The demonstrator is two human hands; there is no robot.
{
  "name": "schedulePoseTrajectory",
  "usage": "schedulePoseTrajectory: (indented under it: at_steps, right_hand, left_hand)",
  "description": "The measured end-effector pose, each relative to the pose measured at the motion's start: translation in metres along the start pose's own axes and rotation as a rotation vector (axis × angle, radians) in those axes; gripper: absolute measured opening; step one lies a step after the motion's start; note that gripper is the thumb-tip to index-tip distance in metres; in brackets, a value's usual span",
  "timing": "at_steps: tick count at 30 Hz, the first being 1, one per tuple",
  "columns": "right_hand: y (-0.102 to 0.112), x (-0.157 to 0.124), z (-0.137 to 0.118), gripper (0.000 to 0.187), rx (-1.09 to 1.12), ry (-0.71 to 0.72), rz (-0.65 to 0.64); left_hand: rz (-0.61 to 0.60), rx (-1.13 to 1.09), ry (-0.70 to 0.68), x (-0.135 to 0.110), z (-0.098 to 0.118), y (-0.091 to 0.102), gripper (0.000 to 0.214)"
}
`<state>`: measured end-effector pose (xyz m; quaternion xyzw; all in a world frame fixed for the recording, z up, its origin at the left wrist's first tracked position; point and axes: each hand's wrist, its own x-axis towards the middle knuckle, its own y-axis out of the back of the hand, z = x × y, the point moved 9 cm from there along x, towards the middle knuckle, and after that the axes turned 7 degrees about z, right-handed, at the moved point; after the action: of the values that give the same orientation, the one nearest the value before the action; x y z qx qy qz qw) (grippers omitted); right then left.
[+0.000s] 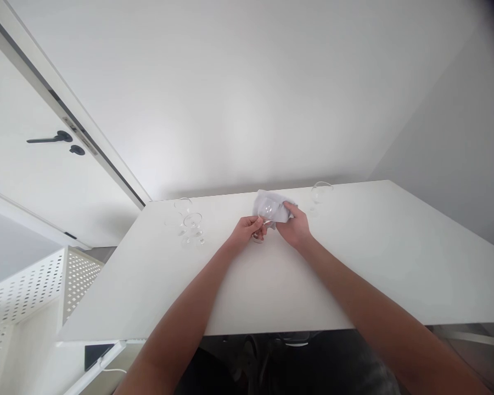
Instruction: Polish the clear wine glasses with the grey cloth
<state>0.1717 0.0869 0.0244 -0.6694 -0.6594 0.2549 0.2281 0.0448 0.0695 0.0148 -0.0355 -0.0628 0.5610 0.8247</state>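
Observation:
Above the middle of the white table, my left hand [249, 229] is closed on the lower part of a clear stemmed glass [267, 208], whose bowl tilts to the upper right. My right hand [295, 224] grips a light grey cloth [286, 204], thumb on top, with its fingers partly hidden beneath. The cloth lies behind and around the glass bowl. To the left, several more clear stemmed glasses [192, 220] stand close together. One more clear glass [321, 193] is at the back right of the table, its outline faint.
The white table [267, 291] meets a pale wall [239, 109] at the back. At left are a white door with a black handle [49, 138] and a perforated white panel [80, 277]. A dark chair part shows below the front edge.

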Motion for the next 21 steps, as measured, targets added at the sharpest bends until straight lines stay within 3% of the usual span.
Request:
schedulePoseTrajectory:
  at_steps: [4, 8, 12, 18, 21]
  right_hand:
    - [0.007, 0.003, 0.005, 0.025, -0.022, -0.042, 0.055]
    - [0.014, 0.005, -0.001, 0.026, 0.012, 0.021, 0.113]
    - [0.013, 0.005, 0.005, 0.025, 0.025, -0.047, 0.104]
    - [0.015, 0.007, 0.002, 0.023, 0.05, 0.014, 0.111]
    - [0.013, 0.007, 0.005, 0.022, 0.05, -0.008, 0.091]
  left_hand:
    - [-0.008, -0.056, 0.039, -0.001, -0.001, -0.001, 0.055]
    - [-0.034, -0.101, 0.077, -0.003, -0.002, -0.004, 0.054]
    - [-0.068, -0.133, 0.117, -0.004, -0.004, -0.007, 0.052]
    - [-0.088, -0.144, 0.075, -0.002, -0.001, -0.008, 0.048]
    - [-0.017, -0.105, 0.0, 0.002, 0.0, 0.0, 0.046]
